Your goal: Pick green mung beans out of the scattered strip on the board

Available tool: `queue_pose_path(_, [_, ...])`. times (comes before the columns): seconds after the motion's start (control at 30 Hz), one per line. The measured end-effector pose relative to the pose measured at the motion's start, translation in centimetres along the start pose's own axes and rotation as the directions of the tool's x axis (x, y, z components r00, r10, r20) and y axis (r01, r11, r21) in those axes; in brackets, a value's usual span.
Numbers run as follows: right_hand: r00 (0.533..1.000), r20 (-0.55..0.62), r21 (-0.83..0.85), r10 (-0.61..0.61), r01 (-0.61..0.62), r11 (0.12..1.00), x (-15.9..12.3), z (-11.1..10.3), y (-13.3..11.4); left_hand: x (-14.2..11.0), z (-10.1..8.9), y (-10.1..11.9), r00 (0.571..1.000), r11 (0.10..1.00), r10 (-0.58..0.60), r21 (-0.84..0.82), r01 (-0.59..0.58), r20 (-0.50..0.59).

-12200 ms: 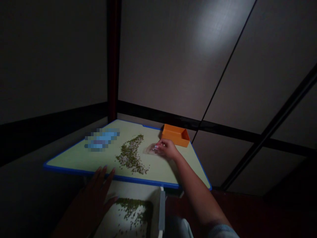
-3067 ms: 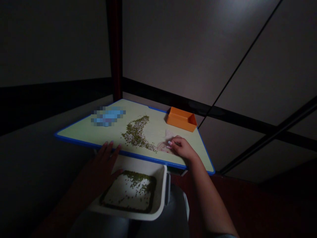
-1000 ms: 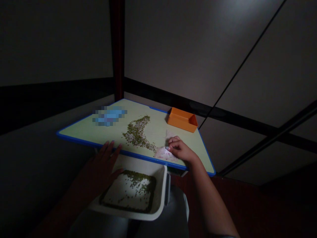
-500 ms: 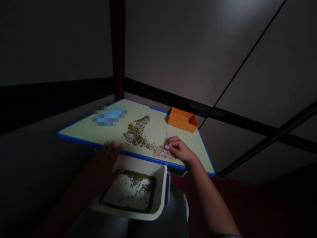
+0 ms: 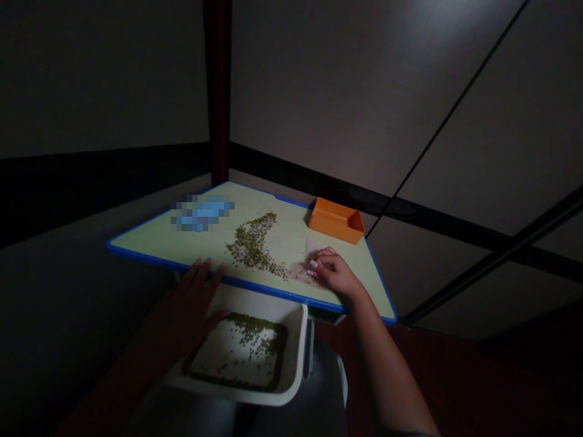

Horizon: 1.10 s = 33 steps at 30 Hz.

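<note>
My left hand (image 5: 194, 303) is open, its spread fingertips resting at the blue front edge of the pale table (image 5: 173, 246). Its thumb reaches over a white tub (image 5: 291, 382) that holds small green beans (image 5: 255, 331). On the tabletop, my right hand (image 5: 337, 276) is closed, thumb and fingers pinched together. A small pale and pink bit (image 5: 313, 267) shows at its fingertips, too small to name. Under and beside that hand is a pinkish thin patch (image 5: 298, 273). More green beans (image 5: 250, 246) lie scattered in a curved heap left of my right hand.
An orange open box (image 5: 334, 224) stands at the table's back right corner. A blurred blue thing (image 5: 203, 213) lies at the back left. Dark panelled walls (image 5: 319, 91) close in behind the table. The tub sits below the table's front edge, close to my legs.
My right hand has slid slightly to the right, away from the bean heap, with the pale bit still at its fingertips. My left hand, the tub and the box have stayed put.
</note>
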State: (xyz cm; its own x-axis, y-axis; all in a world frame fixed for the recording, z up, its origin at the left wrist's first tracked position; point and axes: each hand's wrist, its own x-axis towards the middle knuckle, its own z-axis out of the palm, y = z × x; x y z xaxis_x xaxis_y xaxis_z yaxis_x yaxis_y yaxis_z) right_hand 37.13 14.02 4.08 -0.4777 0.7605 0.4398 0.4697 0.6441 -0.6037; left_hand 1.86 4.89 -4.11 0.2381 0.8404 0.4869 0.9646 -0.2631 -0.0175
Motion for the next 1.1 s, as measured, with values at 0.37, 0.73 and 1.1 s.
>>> queue_pose_path(0.37, [0.997,0.08,-0.024,-0.023,0.025,0.999,0.2,0.1,-0.4,0.2,0.0,-0.1,0.999,1.0,-0.006,0.023,0.005,0.037])
queue_pose_path(0.73, [0.984,0.172,0.099,-0.051,0.034,0.995,0.2,0.1,-1.8,0.0,0.6,-0.3,1.0,0.999,0.017,0.037,-0.017,-0.009])
queue_pose_path(1.1, [0.997,0.074,0.055,-0.036,0.032,0.998,0.1,0.2,-1.1,0.1,0.3,-0.2,1.0,1.0,0.003,0.023,-0.003,-0.003])
